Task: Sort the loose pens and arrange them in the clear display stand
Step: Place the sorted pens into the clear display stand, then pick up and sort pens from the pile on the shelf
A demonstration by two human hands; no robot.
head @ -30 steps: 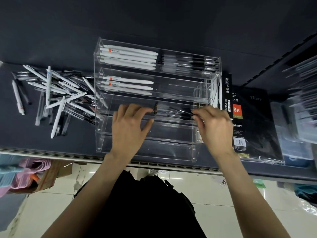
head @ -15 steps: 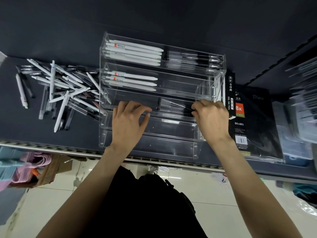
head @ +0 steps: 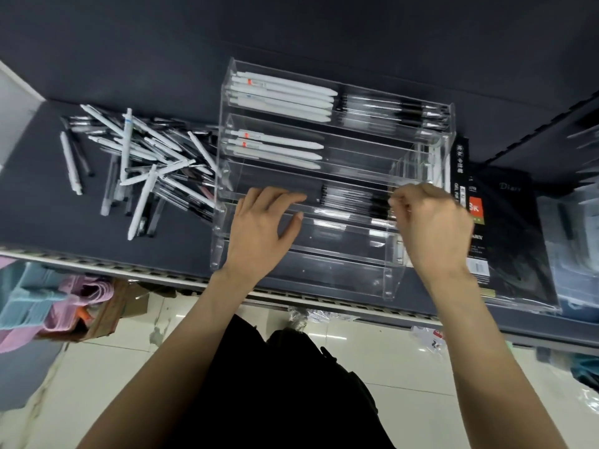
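Display stand (head: 324, 176) on dark shelf (head: 97, 228) — left hand (head: 262, 228) flat, right hand (head: 431, 228) pinching black pens (head: 353, 199).

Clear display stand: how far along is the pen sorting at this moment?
Done: the clear acrylic tiered display stand holds white pens and black-and-clear pens on its top tier, and more white pens on the second. In hand: the right hand adjusts dark pens on the third tier; the left hand rests alongside. Left: a large loose pen pile; lower tiers look empty.
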